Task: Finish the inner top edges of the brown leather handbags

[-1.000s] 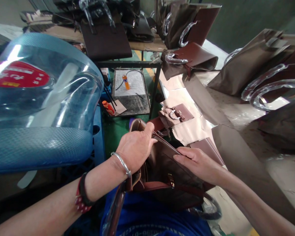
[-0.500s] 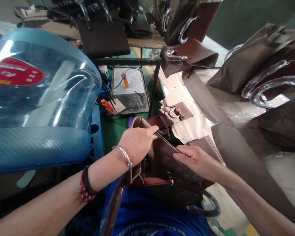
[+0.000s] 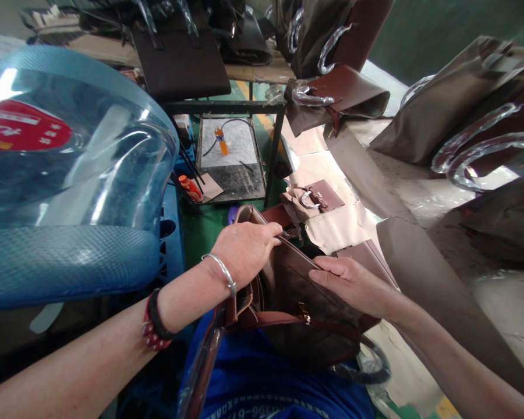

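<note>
Brown bag is held against blue cloth, top open. Its rim is pinched by L hand & R hand, fingers nearly closed. L hand is laid flatter vs. 1 sec. ago; R hand is hardly moved, so rim seems kept steady.

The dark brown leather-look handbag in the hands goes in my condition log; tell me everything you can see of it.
The dark brown, leather-look handbag has reddish-brown trim, a small gold-coloured metal clasp and curved handles wrapped in clear plastic. It is open and tilted, apparently resting on the person's bright blue printed clothing. The bare left hand and bare right hand pinch its far upper edge. Much of the inside is shadowed.
</note>
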Action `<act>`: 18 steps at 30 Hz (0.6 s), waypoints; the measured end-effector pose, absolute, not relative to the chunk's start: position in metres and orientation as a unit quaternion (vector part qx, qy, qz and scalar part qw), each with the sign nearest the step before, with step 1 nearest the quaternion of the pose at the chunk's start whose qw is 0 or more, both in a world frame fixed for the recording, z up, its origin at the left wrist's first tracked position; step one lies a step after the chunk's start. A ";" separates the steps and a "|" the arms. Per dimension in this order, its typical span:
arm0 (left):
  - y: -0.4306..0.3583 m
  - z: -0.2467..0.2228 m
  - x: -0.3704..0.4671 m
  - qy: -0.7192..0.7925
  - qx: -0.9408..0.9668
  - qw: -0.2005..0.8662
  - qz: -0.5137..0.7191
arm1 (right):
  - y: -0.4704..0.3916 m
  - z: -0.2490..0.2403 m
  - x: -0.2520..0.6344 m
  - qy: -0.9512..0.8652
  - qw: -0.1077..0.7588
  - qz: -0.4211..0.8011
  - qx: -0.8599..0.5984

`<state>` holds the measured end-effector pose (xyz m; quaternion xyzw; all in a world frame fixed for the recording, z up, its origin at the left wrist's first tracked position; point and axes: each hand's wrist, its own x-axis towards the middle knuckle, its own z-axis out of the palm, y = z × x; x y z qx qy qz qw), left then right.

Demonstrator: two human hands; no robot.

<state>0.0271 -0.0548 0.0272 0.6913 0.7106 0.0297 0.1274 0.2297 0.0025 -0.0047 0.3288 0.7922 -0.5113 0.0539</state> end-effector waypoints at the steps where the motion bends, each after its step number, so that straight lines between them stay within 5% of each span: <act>1: -0.054 0.028 0.027 0.712 0.689 0.132 0.025 | 0.003 -0.005 0.230 0.789 0.055 -0.517 0.329; 18: -0.059 0.037 0.031 0.712 0.686 0.143 0.039 | 0.006 0.006 0.177 0.894 -0.005 -0.324 0.308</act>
